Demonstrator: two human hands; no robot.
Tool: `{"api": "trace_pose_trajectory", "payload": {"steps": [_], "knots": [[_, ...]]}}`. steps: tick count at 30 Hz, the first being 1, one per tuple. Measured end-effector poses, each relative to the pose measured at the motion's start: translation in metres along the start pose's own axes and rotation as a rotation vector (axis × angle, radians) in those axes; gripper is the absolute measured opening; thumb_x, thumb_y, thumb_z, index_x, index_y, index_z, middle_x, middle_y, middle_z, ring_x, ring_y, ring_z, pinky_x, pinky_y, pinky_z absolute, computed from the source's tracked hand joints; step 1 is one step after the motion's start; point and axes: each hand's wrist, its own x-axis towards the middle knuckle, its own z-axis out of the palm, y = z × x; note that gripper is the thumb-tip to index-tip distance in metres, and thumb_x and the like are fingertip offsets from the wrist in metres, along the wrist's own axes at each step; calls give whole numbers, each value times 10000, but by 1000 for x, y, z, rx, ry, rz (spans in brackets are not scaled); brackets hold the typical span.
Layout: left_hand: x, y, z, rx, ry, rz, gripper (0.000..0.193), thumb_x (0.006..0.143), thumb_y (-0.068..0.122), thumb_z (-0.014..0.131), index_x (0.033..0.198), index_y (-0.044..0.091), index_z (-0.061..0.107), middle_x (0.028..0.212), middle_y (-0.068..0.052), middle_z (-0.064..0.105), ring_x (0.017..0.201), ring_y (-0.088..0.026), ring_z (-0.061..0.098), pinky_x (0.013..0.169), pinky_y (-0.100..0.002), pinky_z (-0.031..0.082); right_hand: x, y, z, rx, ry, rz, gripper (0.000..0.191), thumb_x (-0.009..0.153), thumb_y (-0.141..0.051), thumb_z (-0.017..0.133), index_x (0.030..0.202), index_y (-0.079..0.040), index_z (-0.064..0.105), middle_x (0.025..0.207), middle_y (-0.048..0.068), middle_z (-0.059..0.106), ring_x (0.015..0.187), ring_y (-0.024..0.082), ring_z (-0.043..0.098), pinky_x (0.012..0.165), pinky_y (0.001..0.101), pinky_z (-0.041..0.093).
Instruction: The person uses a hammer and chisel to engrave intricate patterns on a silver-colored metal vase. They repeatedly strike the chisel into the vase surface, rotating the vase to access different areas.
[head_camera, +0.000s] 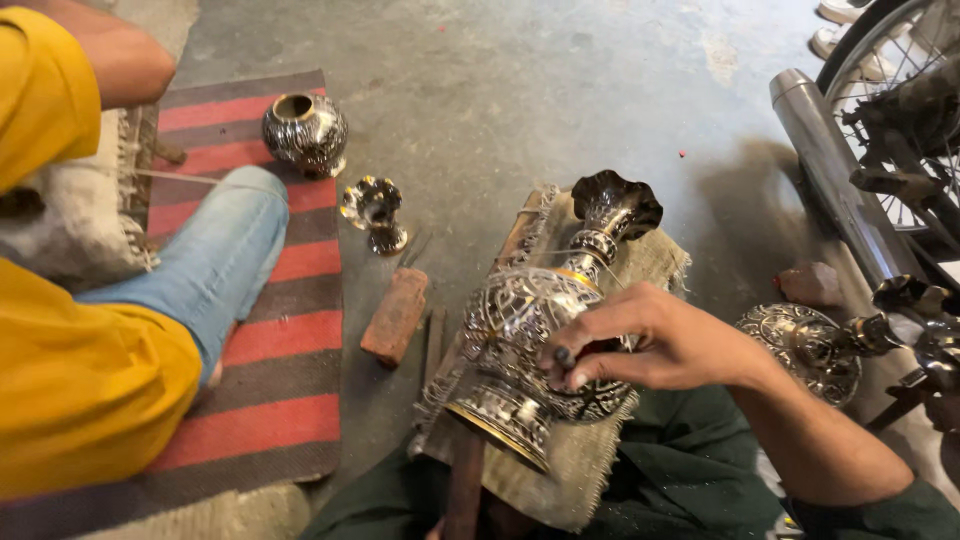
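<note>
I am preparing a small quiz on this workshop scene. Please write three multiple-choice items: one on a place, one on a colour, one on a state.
1. Where does the large engraved silver metal vase lie?
A. on burlap cloth
B. on the striped rug
C. on bare floor

2. Which colours has the striped woven rug?
A. blue and white
B. red and dark grey
C. green and yellow

3. How is the right hand?
A. open, flat on the floor
B. fingers curled on the vase, holding a small tool
C. out of view

Key: 1 A, burlap cloth shows beneath it; 2 B, the stripes show so; 3 B, a dark tip shows between the fingers.
</note>
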Motion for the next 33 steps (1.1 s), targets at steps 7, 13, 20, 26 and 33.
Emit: {"api": "trace_pose_trajectory", "payload": {"steps": [7,13,20,26,33], "knots": [[-15,-16,21,-126,202,-47,729,634,93,780,1322,73,540,972,-149,707,882,-260,713,833,-388,559,-15,7,-17,-138,-112,-116,265,942,-135,741,1185,-31,722,1003,77,809,867,191,807,718,335,629],[-61,-26,40,-222,404,15,752,631,53,766,1340,81,517,924,-134,730,846,-231,739,822,-365,571,-29,11,-18,-128,-148,-206,269,971,-141,714,1214,-26,702,981,64,800,866,193,796,728,340,607],[-150,47,36,-199,560,385,782,628,7,751,1361,90,490,868,-117,756,803,-196,768,808,-339,585,-45,11,-13,-165,-87,-206,301,939,-145,742,1197,1,686,950,82,790,876,224,790,734,346,583],[-180,124,15,162,681,794,779,684,31,744,1406,66,454,1113,-238,701,1059,-396,725,862,-418,559,-51,16,-10,-183,-109,-203,271,946,-143,737,1168,3,686,936,65,794,859,210,795,738,334,588],[-203,160,0,181,612,602,809,712,30,748,1436,195,426,1190,-195,704,1125,-413,684,831,-445,580,-51,23,1,-217,-115,-210,289,915,-160,763,1155,-10,704,928,71,796,837,199,789,719,336,588]]}}
